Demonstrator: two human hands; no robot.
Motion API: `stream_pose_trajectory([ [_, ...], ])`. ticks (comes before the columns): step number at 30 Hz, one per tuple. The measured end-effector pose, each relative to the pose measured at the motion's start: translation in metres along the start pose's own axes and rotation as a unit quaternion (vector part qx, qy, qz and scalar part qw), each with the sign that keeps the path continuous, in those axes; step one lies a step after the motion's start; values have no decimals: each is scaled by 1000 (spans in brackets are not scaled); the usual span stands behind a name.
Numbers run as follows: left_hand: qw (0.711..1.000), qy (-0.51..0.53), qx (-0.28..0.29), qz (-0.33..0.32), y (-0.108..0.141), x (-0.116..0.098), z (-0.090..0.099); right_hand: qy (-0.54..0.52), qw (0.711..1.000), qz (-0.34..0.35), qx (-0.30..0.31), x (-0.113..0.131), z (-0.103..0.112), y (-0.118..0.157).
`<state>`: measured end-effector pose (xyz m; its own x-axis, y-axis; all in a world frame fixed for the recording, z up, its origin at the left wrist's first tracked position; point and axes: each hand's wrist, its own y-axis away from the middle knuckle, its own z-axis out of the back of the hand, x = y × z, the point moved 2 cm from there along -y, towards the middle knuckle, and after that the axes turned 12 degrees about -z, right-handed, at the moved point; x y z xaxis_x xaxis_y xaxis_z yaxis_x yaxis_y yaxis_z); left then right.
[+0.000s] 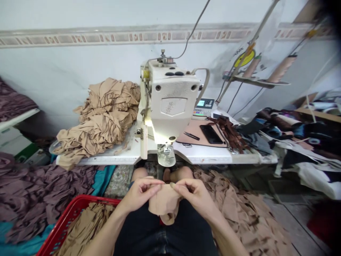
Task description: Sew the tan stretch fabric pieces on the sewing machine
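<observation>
A small beige cloth piece (165, 203) hangs over my lap, its upper edge stretched between both hands. My left hand (142, 193) pinches the top left corner between thumb and fingers. At the top right corner, my right hand (191, 192) has the edge pinched in the same way. Just beyond the hands stands a white sewing machine (172, 103), its lamp lit over the needle area. The cloth hangs in front of the machine's table edge, apart from the needle.
Beige cloth is heaped (106, 113) on the table's left. A red basket (66, 209) holds more at lower left. Small snips (191, 136) and a black phone (210, 134) lie right of the machine. Thread cones (282, 69) stand at upper right. Beige fabric (239, 209) covers the floor at right.
</observation>
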<state>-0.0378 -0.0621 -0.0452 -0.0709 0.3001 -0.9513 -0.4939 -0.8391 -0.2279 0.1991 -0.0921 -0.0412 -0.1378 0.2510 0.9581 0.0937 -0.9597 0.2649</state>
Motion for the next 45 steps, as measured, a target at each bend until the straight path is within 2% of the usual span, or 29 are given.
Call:
stream_pose_trajectory([
  [3, 991, -111, 5, -71, -5, -9, 7, 92, 989, 92, -73, 17, 2, 6],
  [5, 985, -141, -1, -99, -8, -14, 9, 145, 971, 153, -110, 28, 3, 11],
  [8, 986, -129, -30, -106, -13, -19, 9, 165, 955, 203, -140, 41, 2, 15],
  [11, 990, -84, -62, -90, -18, -19, 8, 148, 950, 218, -170, 49, 2, 14],
  [16, 992, -52, -101, -61, -29, -15, 8, 94, 957, 183, -203, 50, 5, 0],
  [23, 989, -24, -143, -12, -49, -27, 12, -36, 980, 76, -180, 46, 16, -28],
  [28, 979, -72, -189, -8, -62, -37, 16, -63, 981, 69, -170, 45, 21, -37],
  [33, 973, -44, -222, -41, -79, -34, 16, -81, 976, 74, -187, 45, 24, -48],
  [40, 973, 37, -221, -48, -97, -18, 12, -98, 968, 75, -218, 50, 29, -59],
  [45, 973, 60, -214, -57, -99, -6, 10, -73, 974, 79, -200, 39, 31, -58],
])
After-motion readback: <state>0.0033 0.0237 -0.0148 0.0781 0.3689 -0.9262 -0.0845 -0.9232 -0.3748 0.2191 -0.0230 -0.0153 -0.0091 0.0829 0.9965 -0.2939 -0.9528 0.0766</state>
